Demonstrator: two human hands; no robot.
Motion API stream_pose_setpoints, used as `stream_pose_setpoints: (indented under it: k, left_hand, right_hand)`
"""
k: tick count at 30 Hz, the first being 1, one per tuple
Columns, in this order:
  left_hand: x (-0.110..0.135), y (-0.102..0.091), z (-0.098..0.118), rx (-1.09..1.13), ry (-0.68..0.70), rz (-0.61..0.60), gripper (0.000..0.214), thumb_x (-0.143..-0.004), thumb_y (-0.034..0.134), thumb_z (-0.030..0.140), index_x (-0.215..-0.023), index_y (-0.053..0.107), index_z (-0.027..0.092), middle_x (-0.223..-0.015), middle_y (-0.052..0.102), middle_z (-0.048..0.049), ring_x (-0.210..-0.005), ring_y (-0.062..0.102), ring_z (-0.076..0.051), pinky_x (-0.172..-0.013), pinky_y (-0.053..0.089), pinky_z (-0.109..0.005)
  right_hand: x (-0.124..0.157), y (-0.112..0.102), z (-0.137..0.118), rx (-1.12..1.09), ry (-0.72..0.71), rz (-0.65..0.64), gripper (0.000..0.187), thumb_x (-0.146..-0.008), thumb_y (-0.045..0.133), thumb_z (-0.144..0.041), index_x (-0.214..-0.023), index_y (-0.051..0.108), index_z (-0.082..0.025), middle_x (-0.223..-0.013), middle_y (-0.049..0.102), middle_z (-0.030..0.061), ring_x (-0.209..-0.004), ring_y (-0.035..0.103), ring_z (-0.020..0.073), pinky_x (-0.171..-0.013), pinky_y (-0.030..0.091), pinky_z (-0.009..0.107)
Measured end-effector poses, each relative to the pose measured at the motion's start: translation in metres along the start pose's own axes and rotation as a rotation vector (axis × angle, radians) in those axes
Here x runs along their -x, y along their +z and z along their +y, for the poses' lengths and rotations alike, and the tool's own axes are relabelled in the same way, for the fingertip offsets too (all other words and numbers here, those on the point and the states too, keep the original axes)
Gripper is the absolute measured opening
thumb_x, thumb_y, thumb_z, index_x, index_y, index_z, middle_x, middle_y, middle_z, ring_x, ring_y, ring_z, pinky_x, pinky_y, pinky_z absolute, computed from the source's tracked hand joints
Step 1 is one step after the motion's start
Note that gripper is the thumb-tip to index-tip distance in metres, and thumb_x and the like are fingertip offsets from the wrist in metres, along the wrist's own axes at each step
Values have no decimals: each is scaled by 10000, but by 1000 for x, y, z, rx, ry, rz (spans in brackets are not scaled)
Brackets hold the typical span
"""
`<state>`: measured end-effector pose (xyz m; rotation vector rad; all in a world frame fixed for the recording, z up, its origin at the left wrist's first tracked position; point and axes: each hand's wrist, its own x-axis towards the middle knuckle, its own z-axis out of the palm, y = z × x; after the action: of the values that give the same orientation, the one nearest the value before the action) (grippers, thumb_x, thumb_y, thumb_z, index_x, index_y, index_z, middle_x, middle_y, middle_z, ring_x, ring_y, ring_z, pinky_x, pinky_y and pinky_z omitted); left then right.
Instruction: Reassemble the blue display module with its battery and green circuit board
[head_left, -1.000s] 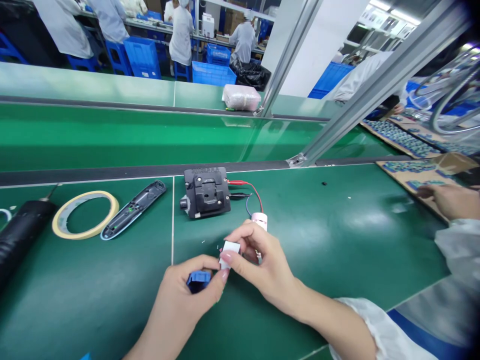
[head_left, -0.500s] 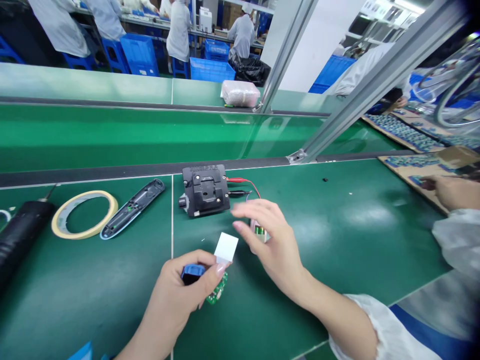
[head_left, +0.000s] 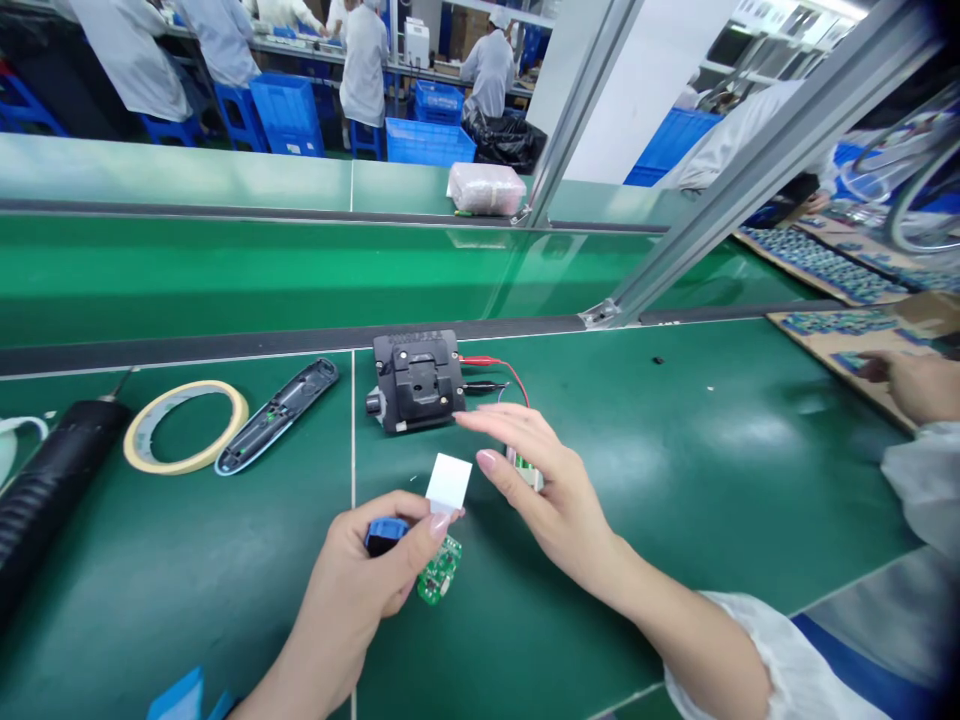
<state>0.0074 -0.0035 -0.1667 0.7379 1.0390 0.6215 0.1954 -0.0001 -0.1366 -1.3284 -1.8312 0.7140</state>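
Observation:
My left hand (head_left: 360, 575) is shut on a small blue plastic part (head_left: 386, 535), and a white square tab (head_left: 448, 483) stands up from my grip by the thumb. A green circuit board (head_left: 440, 570) lies on the green bench mat (head_left: 600, 600) just below my fingers. My right hand (head_left: 544, 490) is open, fingers spread and holding nothing. It partly hides a small pale part with green cells (head_left: 525, 472). Beyond both hands sits a black test fixture (head_left: 416, 382) with red and black clip leads (head_left: 484, 372).
Left of the hands lie a yellow tape roll (head_left: 186, 427), a dark remote-shaped casing (head_left: 276, 415) and a black ribbed tool handle (head_left: 52, 500). A co-worker's hand (head_left: 904, 385) reaches over cardboard trays of green boards (head_left: 847, 325). An aluminium frame bar (head_left: 750, 170) crosses the upper right.
My right hand has let go of the white tab and opened, moving up and right. The white tab stays with my left hand. The green board now shows beneath it.

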Motion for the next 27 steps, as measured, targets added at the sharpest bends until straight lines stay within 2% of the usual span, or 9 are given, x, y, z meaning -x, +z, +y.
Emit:
stream_pose_setpoints:
  k: [4,8,13,18,20,23,27]
  left_hand:
    - [-1,1,0,23,-24,-43,495,-612,756,635,-734,679,161,-422,263,99,-393,147,-27,-403,109,-206]
    - [5,6,9,39,-48,3,478,-613,772,596,-766,695,151,-439,295,92,-424,148,-25,-428,82,-201]
    - [8,8,11,32,-56,-11,470,-631,758,592,-758,679,146,-443,282,94,-433,145,-29,-440,81,-208]
    - [7,6,8,27,-66,-43,476,-627,758,599,-707,632,147,-421,302,91,-413,150,-25,-435,82,-212]
    - [7,7,8,32,-56,-51,485,-625,763,592,-773,651,144,-427,318,94,-402,152,-20,-426,83,-211]
    - [10,7,11,50,-36,-54,575,-631,775,568,-1000,662,143,-453,303,112,-409,147,-19,-424,88,-209]
    - [12,6,13,108,-40,-111,718,-700,719,584,-1238,572,131,-509,363,91,-427,168,-26,-427,94,-221]
  right_hand:
    - [0,2,-1,-290,146,-109,259,-1010,462,-350,-1212,618,-305,-1130,628,18,-1064,539,200,-927,413,361]
    - [0,5,0,-582,318,-241,303,-962,534,-457,-1190,642,-288,-1158,580,31,-971,542,178,-801,449,297]
    - [1,10,4,-866,410,-279,300,-914,639,-422,-1178,663,-282,-1090,602,21,-907,523,140,-832,422,268]
    - [1,12,6,-1007,443,-294,297,-880,690,-419,-1123,682,-247,-1000,600,24,-803,499,123,-755,410,250]
    - [1,13,6,-1033,433,-290,303,-869,704,-425,-1111,683,-245,-1032,595,26,-818,501,122,-745,398,239]
    - [0,13,7,-1064,422,-260,320,-862,710,-440,-1117,676,-249,-1102,602,39,-907,523,142,-755,390,238]
    - [0,12,9,-1139,386,-235,319,-895,672,-422,-1157,647,-241,-1145,608,70,-949,539,173,-764,409,270]
